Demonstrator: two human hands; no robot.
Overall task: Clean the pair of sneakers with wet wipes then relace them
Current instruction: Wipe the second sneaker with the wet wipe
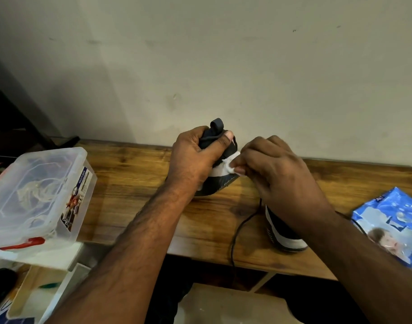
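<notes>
2nd sneaker (pixel 285 232) mostly hidden by right forearm.

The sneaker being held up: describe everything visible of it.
The held sneaker is dark, navy or black, with a white panel along its side and a dark pull loop at the top. It is lifted off the wooden table, tilted, near the wall. The left hand grips its upper part, thumb across the collar. The right hand pinches a white wipe against the white panel. Much of it is hidden by the hands; its laces cannot be made out.
</notes>
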